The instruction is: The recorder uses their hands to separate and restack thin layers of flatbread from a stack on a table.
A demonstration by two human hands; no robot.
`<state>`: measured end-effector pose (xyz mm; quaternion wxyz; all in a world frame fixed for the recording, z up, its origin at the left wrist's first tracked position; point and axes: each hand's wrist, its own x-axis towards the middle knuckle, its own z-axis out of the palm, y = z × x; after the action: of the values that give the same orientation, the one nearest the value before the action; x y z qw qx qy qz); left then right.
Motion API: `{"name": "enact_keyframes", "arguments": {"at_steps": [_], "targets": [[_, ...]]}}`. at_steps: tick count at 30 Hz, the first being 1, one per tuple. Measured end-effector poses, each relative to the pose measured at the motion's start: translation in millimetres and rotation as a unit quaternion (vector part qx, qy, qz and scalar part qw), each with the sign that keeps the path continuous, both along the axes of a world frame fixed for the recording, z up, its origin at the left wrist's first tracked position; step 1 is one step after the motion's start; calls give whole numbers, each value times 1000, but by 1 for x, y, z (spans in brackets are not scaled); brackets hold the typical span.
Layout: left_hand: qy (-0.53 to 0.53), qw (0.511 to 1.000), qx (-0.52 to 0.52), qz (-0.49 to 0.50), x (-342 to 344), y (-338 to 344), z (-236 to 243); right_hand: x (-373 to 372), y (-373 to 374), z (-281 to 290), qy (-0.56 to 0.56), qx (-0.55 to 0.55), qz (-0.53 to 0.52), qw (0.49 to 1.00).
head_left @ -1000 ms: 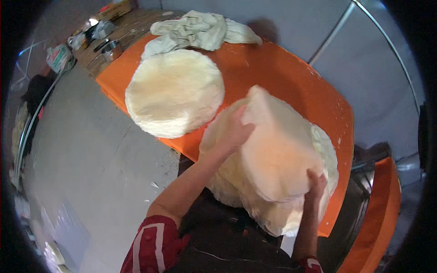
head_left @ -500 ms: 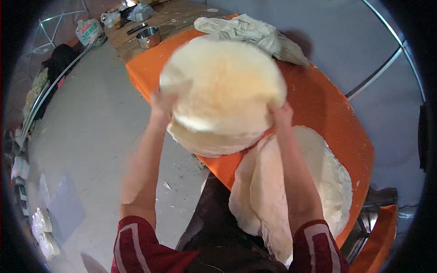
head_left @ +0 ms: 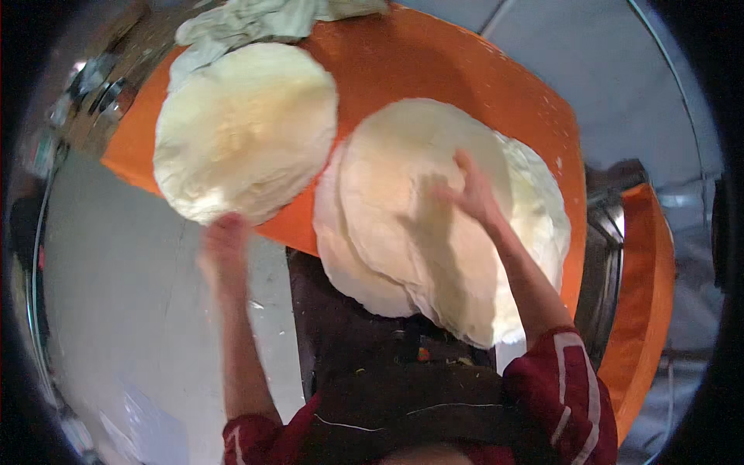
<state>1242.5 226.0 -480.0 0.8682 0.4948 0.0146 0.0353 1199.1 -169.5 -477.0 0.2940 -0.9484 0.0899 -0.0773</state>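
Note:
Two piles of large, thin, round flatbreads lie on an orange-covered table. At the left pile (head_left: 246, 128), my left hand (head_left: 225, 244) is at the near edge. Motion smears its fingers, so I cannot tell whether they grip the rim. Over the right pile (head_left: 387, 182), my right hand (head_left: 474, 190) hovers with its fingers spread and nothing in them, its shadow falling on the top flatbread. The sheets in this right pile overlap unevenly, and some hang past the table's near edge.
A crumpled pale cloth (head_left: 248, 25) lies behind the left pile on the orange table cover (head_left: 387, 54). A small metal pot (head_left: 116, 94) stands on a wooden surface at the far left. An orange-covered piece (head_left: 647, 271) stands to the right of the table.
The flatbread stack that both hands held up now rests on the table at the left. My right hand has let go and moved over the right pile. My view has shifted right.

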Motion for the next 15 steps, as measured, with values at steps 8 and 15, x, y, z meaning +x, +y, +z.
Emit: {"name": "enact_keyframes", "arguments": {"at_steps": [8,15], "targets": [[231,896,46,-377,-130,-184,-40,-185,17,-12,92,-157,66,981],[188,882,170,-398,-133,-204,-35,-201,1,-48,-11,-251,98,963]]}}
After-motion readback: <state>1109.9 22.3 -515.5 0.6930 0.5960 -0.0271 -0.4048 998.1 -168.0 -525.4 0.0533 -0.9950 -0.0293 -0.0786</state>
